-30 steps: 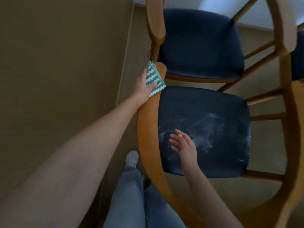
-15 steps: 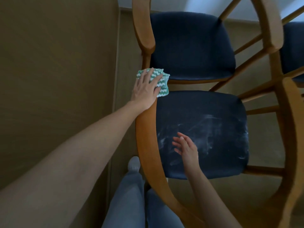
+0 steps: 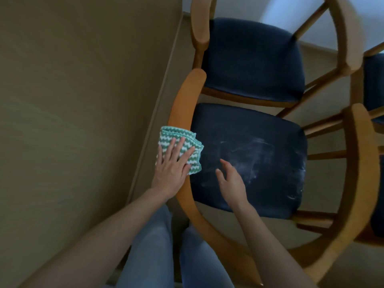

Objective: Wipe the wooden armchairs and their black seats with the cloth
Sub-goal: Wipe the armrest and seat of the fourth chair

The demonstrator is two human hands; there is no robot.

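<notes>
The cloth [image 3: 173,133], folded and striped in green and white zigzags, lies draped over the left armrest [image 3: 184,102] of the nearest armchair, about halfway along its curve, with one corner hanging in over the edge of the seat. The left hand [image 3: 169,170] lies flat on top of it, fingers [image 3: 176,151] straight and a little spread, pressing the cloth down onto the wood rather than gripping it.

Just beside it, the right hand [image 3: 230,182] is over the near black seat [image 3: 266,169], fingers loosely bent and parted, holding nothing; I cannot tell whether it touches the seat or hangs just above it. That seat carries pale, smeary streaks across its middle and a few more near its right edge.

The right armrest [image 3: 358,163] of the same chair sweeps round on the far side, with wooden rails running from it in under the seat. Past the front of this chair stands a second armchair, its dark seat [image 3: 253,59] free of such marks and its own left armrest [image 3: 200,23] nearly in line with the one being wiped. A sliver of a third dark seat [image 3: 376,84] shows at the right edge.

The person's legs, in blue jeans [image 3: 149,246], stand close behind the near chair. To the left a plain beige wall [image 3: 72,100] runs down to a skirting board [image 3: 159,100], and the floor [image 3: 220,227] under the chairs is a similar beige.
</notes>
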